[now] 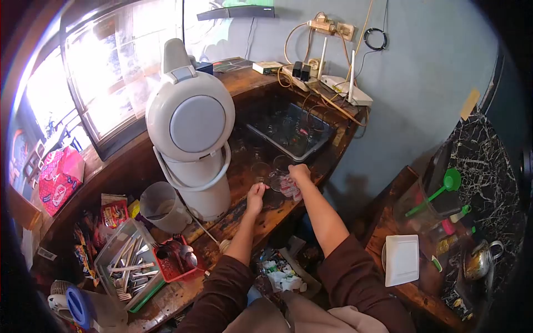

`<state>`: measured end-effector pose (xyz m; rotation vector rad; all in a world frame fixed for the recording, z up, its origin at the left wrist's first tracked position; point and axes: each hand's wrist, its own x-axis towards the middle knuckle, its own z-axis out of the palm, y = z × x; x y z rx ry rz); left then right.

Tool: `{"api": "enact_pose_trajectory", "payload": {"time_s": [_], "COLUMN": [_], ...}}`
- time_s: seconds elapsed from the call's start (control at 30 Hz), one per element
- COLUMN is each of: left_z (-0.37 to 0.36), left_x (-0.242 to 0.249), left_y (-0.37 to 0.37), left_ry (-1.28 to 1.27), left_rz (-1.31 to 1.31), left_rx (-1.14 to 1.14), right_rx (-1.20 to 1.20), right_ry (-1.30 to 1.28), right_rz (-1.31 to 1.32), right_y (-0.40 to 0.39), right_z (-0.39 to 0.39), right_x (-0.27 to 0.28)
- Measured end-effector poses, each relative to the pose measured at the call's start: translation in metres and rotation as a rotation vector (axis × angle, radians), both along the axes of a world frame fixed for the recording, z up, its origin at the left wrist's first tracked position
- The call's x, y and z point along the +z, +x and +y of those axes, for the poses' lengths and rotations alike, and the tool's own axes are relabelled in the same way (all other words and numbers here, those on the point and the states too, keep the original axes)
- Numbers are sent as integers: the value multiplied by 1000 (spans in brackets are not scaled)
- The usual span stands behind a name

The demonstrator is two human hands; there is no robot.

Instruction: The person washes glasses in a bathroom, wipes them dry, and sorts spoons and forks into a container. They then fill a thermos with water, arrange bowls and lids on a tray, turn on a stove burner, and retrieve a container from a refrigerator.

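**Close work in a crowded corner, with little room for error**

The right hand (300, 173) has its grip clamped on what seems to be a cloth (290, 188), pale with pinkish parts. If there is also a glass inside the cloth, I cannot tell. The left hand (256, 194) is near it, with the fingers curled. Whether this grip pinches something or only rests there is too small to see.

In front of the hands, on the bench (237, 191), there stand clear glasses: the left glass (260, 171), the far glass (281, 162) and the middle glass (275, 179), which is nearest to the cloth. They stand close together, between the pot (191, 130) and the front edge, and just before the black tray (272, 143).

The main danger, in my judgement, is knocking. Clear walls are difficult to see, so a wide turn of the right wrist could push one glass against another and chip it. If the cloth is damp, a smooth glass may slip from the fingers. The edge is near the right arm, and a glass pushed that way could fall, perhaps toward the litter (284, 278) below. On the other side, the left forearm passes close to the cord (208, 230); a careless elbow could catch it, or bump the red basket (179, 261) with its spoons.
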<state>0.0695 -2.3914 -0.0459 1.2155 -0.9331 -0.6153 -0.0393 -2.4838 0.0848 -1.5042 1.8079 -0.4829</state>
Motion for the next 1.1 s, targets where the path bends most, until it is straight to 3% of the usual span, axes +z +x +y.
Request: {"api": "enact_pose_trajectory", "payload": {"time_s": [0.2,0.27,0.4,0.5,0.57,0.63,0.67,0.7,0.77,0.83,0.9,0.97,1.03,1.07,1.1], "left_z": [-9,-9,-10,22,48,101,133,164,224,275,322,367,409,428,438], "left_x": [10,23,18,29,18,36,47,57,63,48,13,19,24,30,20], "left_y": [-1,-4,-6,-27,-42,-76,-87,-97,-114,-131,-137,-142,-143,-144,-151], "left_ry": [160,245,269,236,119,4,108,191,174,61,96,218,206,249,88], "left_rz": [-225,-8,-38,-77,67,350,590,834,985,914,605,583,16,67,-102], "left_rx": [302,290,341,520,260,70,-80,-220,-349,-299,-253,-107,93,133,330], "right_rx": [-60,-56,-34,178,302,343,378,451,649,736,783,859,981,1049,1041], "right_ry": [38,-58,-183,46,-52,-180,-185,-104,17,168,222,-127,-327,-348,-194], "right_rz": [-312,-260,-273,-124,-328,-510,-605,-701,-703,-417,-407,-335,-444,-410,-385], "right_y": [8,11,4,-23,-41,-68,-82,-96,-122,-144,-154,-163,-162,-163,-161], "right_z": [-2,-1,-4,18,22,94,134,176,233,276,310,342,364,370,383], "right_x": [-22,-30,-54,-35,-70,-41,-27,-4,-13,-26,-40,-50,-46,-48,-33]}}
